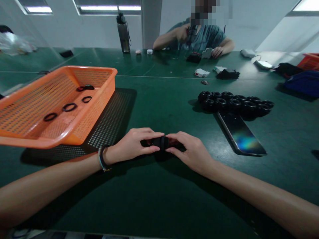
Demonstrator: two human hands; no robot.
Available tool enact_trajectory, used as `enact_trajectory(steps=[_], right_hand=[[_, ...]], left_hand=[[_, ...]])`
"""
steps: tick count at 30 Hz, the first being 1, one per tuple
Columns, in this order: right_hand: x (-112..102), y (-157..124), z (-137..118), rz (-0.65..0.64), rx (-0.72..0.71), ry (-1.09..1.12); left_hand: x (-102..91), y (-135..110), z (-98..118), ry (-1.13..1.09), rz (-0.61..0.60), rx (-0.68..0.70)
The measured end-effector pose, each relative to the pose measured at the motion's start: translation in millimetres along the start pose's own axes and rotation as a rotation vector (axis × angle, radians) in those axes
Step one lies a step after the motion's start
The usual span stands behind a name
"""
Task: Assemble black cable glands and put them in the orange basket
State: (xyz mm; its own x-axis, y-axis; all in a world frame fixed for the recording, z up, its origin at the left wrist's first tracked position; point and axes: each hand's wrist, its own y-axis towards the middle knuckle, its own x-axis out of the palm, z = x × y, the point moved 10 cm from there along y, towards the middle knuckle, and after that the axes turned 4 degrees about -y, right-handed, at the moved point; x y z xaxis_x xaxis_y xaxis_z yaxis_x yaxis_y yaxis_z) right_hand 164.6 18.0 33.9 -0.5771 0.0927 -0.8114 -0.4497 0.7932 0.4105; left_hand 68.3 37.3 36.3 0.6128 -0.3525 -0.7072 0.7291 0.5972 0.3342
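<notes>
Both my hands meet over the green table [149,205], pinching a small black round part [163,142] between them. My left hand [134,142] grips its left side with thumb and fingertips; a bracelet circles that wrist. From the other side, the thumb and fingers of my right hand [190,147] close on the same part. Its lower side is in shadow, so its exact kind cannot be made out. To the left, an orange plastic basket [89,124] holds several black rings [69,107]. A cluster of glossy black round parts [234,103] stands to the right.
A smartphone [243,134] lies beside the black cluster. Across the table, a person [208,36] handles a dark tool near small white and black pieces [201,73]. A dark water bottle [123,35] stands at the back. A blue container [302,83] is at far right.
</notes>
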Motion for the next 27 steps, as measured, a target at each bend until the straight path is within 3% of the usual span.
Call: enact_trajectory(steps=[27], right_hand=[[5.0, 0.2, 4.2, -0.052, 0.040, -0.040]], left_hand=[[1.2, -0.2, -2.2, 0.003, -0.004, -0.010]])
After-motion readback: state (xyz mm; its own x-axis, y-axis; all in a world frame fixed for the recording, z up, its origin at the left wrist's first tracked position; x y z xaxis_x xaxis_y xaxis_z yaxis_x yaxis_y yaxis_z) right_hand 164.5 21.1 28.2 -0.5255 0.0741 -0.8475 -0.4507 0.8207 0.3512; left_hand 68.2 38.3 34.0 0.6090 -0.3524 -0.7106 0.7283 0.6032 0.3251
